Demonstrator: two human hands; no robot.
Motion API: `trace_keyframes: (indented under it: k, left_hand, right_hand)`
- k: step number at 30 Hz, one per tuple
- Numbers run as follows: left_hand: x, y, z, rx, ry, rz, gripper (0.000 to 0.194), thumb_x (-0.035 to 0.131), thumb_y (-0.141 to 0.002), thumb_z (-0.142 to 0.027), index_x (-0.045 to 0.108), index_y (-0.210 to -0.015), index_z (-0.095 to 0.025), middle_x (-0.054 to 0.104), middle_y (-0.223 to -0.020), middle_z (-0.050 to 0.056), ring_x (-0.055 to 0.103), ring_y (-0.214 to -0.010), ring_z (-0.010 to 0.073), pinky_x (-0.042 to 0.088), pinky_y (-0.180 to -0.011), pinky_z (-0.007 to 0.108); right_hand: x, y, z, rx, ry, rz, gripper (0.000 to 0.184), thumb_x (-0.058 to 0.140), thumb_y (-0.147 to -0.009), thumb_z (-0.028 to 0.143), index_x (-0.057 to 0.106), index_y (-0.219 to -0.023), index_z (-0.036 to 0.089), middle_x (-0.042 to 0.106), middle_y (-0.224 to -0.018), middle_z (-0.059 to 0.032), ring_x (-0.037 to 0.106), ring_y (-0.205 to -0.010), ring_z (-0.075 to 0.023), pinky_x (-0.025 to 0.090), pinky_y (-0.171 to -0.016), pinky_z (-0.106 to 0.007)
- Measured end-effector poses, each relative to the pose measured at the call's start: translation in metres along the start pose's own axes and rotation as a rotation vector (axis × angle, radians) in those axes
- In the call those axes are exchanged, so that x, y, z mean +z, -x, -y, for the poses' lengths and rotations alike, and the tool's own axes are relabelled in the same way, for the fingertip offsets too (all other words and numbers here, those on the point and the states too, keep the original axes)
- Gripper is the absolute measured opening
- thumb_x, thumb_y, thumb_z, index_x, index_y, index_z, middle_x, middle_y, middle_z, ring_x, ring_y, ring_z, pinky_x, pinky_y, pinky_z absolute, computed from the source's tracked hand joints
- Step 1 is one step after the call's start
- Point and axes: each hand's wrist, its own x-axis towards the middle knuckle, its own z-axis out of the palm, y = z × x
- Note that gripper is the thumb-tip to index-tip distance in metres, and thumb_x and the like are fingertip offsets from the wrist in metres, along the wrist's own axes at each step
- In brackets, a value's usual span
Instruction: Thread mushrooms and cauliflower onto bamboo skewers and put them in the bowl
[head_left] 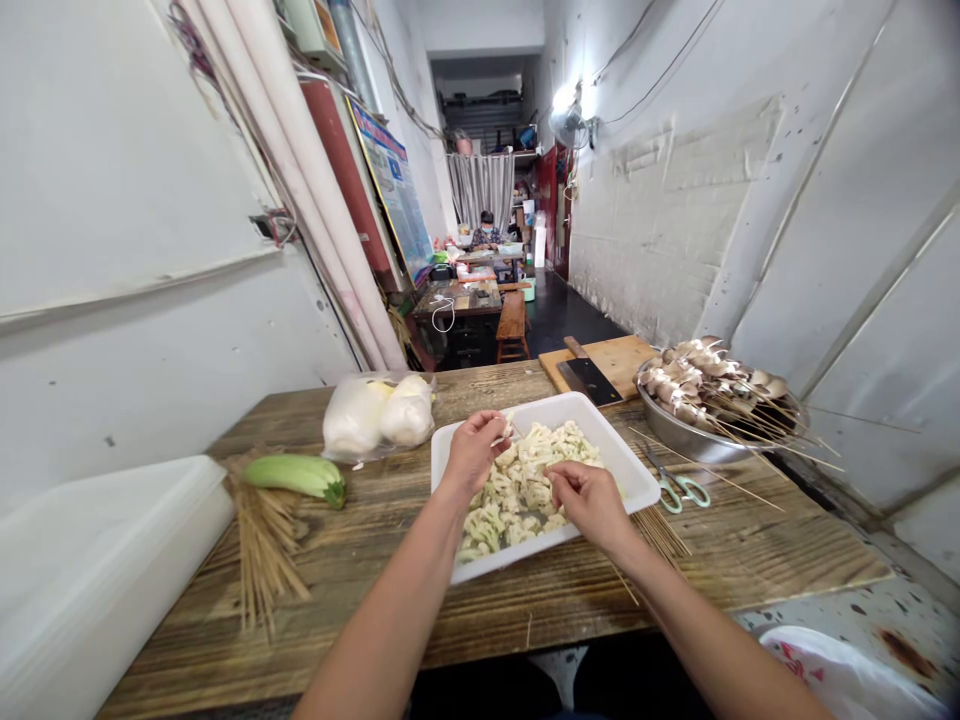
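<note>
A white plastic tray (637, 488) stands in front of me on the wooden table, filled with cut cauliflower florets (517, 490). Above its far left part, my left hand (477, 448) is closed, with a small pale cauliflower floret (508, 428) at its fingertips. A thin stick seems to show beside that floret, too small to be sure of. My right hand (589, 498) is over the right side of the tray, thumb and fingers pinched together at the florets. What lies between those fingertips is hidden.
Right of the tray are scissors (684, 490), loose skewers (661, 532), a cleaver (589, 380) on a cutting board (619, 362), and a metal bowl (686, 440) of skewered mushrooms. Left are bagged white vegetables (379, 415), a green squash (292, 475), bamboo sticks (262, 540) and stacked white trays (97, 590).
</note>
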Motion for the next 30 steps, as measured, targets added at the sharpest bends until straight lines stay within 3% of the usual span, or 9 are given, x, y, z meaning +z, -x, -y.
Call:
trace_keyframes:
  k: [8,18,21,24,27,30]
  left_hand:
    - [-0.002,-0.005,0.007,0.144,-0.145,-0.054,0.021,0.069,-0.058,-0.027,0.060,-0.071,-0.014,0.054,-0.064,-0.003,0.047,-0.055,0.0065,0.041,-0.055,0.021]
    - [0.008,0.006,0.008,0.132,-0.256,-0.020,0.017,0.067,-0.057,-0.023,0.061,-0.069,-0.013,0.055,-0.065,-0.002,0.046,-0.056,0.0065,0.041,-0.055,0.020]
    - [0.008,0.009,0.004,0.054,-0.181,0.029,0.019,0.069,-0.058,-0.027,0.060,-0.070,-0.014,0.055,-0.073,0.000,0.048,-0.062,0.0076,0.044,-0.059,0.021]
    - [0.007,0.009,0.002,-0.010,-0.103,0.088,0.031,0.069,-0.063,-0.036,0.060,-0.088,-0.020,0.058,-0.088,0.002,0.055,-0.073,0.0115,0.047,-0.064,0.025]
    - [0.006,0.007,0.005,0.025,-0.120,0.015,0.044,0.066,-0.067,-0.043,0.056,-0.105,-0.025,0.057,-0.110,0.007,0.057,-0.091,0.0177,0.047,-0.070,0.029]
    - [0.005,0.003,0.010,0.094,-0.259,-0.081,0.039,0.065,-0.067,-0.047,0.062,-0.094,-0.019,0.060,-0.108,0.009,0.055,-0.098,0.0207,0.045,-0.075,0.029]
  right_hand:
    - [0.001,0.001,-0.004,-0.001,0.043,-0.001,0.024,0.047,-0.082,0.025,0.061,-0.063,0.017,0.054,-0.049,0.0016,0.050,-0.049,-0.0123,0.038,-0.051,-0.022]
    - [0.002,-0.007,-0.006,0.027,-0.044,-0.046,0.022,0.049,-0.080,0.028,0.060,-0.065,0.017,0.055,-0.048,0.0017,0.050,-0.046,-0.0121,0.039,-0.049,-0.022]
    - [0.004,-0.009,-0.006,0.015,-0.049,-0.047,0.021,0.050,-0.079,0.028,0.061,-0.066,0.017,0.055,-0.048,0.0015,0.051,-0.047,-0.0123,0.040,-0.051,-0.022]
    - [0.004,-0.013,-0.005,0.041,-0.114,-0.086,0.023,0.052,-0.079,0.031,0.059,-0.063,0.017,0.054,-0.047,0.0020,0.047,-0.043,-0.0105,0.038,-0.046,-0.021]
    - [0.003,-0.020,-0.003,0.132,-0.263,-0.137,0.024,0.056,-0.076,0.037,0.058,-0.064,0.016,0.052,-0.047,0.0040,0.037,-0.034,-0.0069,0.029,-0.035,-0.020]
    - [0.002,-0.026,-0.001,0.201,-0.390,-0.146,0.026,0.060,-0.072,0.041,0.057,-0.066,0.016,0.052,-0.048,0.0052,0.031,-0.029,-0.0046,0.022,-0.029,-0.019]
